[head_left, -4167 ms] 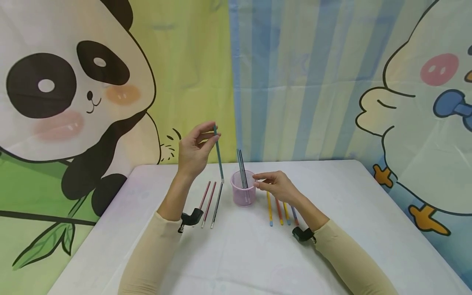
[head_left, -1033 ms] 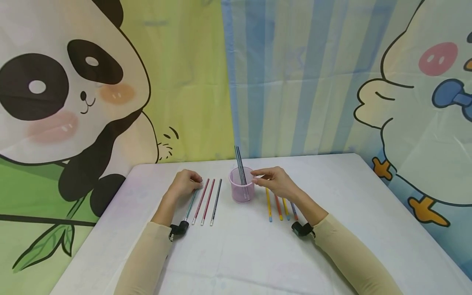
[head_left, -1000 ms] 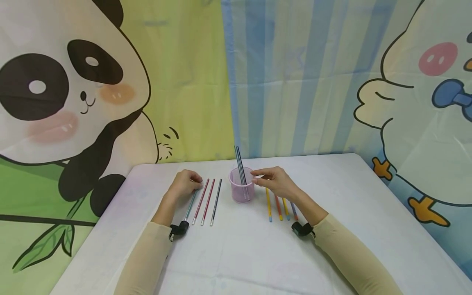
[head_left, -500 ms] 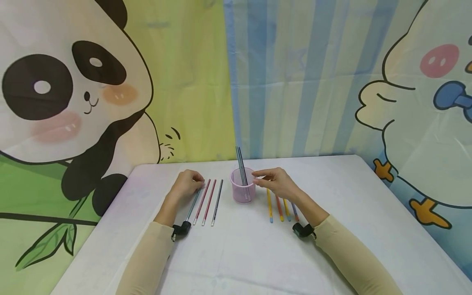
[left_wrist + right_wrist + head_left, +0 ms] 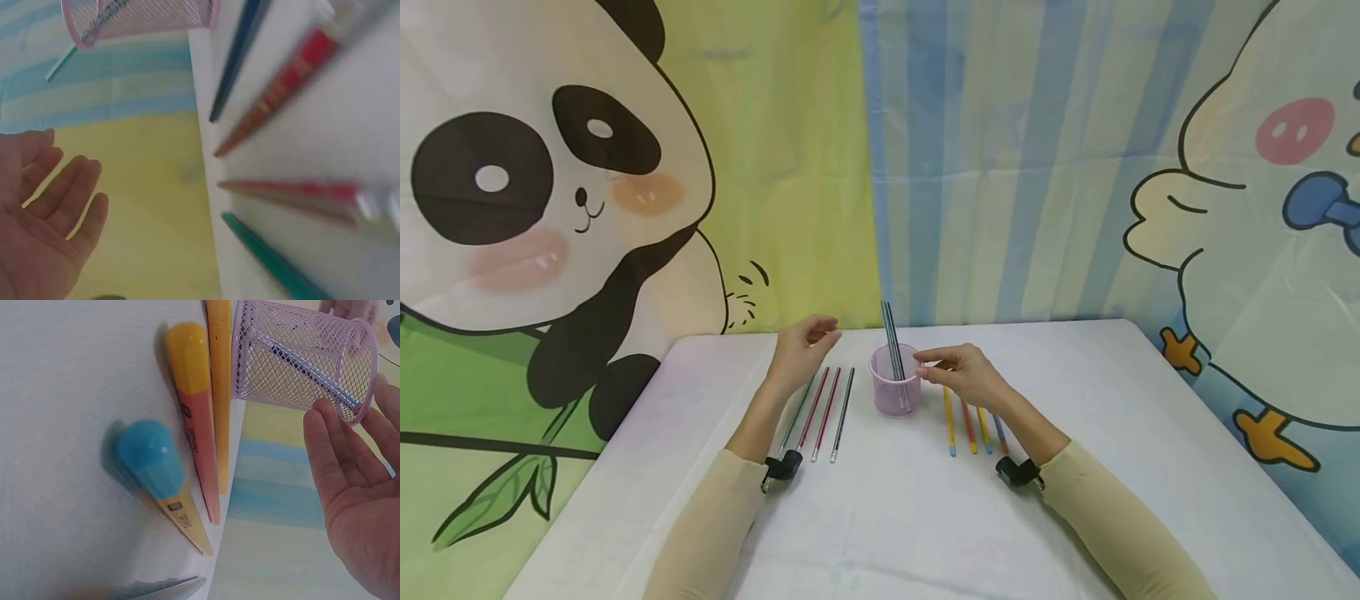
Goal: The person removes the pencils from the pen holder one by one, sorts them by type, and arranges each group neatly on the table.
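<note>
Beside pink mesh cup [image 5: 895, 392] — thin pencils [image 5: 826, 403], both hands loosely open, empty — left [image 5: 802, 354], right [image 5: 966, 375]

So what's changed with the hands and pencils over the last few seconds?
The left hand laid its teal pencil on the table beside the two red pencils, let go, and has now lifted clear, open. The right hand stays at the pink mesh cup; the coloured pencils beneath it are unmoved.
</note>
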The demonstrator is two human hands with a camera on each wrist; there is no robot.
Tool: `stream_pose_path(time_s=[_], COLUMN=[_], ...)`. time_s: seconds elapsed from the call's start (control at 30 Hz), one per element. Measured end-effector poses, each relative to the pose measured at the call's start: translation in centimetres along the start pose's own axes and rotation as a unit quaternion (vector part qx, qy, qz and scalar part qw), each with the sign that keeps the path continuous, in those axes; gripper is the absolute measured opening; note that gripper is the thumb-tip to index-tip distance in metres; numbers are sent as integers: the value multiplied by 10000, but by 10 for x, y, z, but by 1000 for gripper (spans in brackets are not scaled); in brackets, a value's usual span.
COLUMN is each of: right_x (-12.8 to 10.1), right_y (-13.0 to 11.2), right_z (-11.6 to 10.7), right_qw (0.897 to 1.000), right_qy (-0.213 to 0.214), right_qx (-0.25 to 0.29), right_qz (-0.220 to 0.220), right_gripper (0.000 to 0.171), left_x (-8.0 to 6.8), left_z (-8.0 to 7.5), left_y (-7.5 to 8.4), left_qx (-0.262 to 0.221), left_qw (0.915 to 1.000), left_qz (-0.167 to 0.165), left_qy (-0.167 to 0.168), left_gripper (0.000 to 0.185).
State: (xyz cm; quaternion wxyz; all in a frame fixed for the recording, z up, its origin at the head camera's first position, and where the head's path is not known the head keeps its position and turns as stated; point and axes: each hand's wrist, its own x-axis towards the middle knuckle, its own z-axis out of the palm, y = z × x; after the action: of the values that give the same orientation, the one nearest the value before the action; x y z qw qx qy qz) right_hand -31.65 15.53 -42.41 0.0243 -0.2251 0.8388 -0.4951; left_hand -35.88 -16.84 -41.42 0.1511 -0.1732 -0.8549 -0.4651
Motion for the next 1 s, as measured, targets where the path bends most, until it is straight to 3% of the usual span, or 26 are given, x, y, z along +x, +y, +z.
stream_pose_path(time_s=[0.17,0.33,0.57,0.8,1.0], right_x=[-1,-2,1,0,-3], right_y=[-1,0,1,0,5], right_z=[0,1,1,0,1], right_qw=[10000,9999,9997,9997,9997], right_qy=[7,0,-9,1,-96], right_qx=[12,73,144,71,180], right_qz=[-39,-102,-204,-248,-134], right_gripper=[38,39,36,39,44], left_x=[7,15,19,18,14], left_z=[16,31,45,53,59], left_y=[24,40,47,46,44], left_qx=[-516,-822,-1146,-1176,-1145], left_qw=[9978,9950,9915,9909,9923], left_qz=[424,560,610,570,425], left_qy=[-22,48,134,329,219], left_gripper=[28,27,33,28,30])
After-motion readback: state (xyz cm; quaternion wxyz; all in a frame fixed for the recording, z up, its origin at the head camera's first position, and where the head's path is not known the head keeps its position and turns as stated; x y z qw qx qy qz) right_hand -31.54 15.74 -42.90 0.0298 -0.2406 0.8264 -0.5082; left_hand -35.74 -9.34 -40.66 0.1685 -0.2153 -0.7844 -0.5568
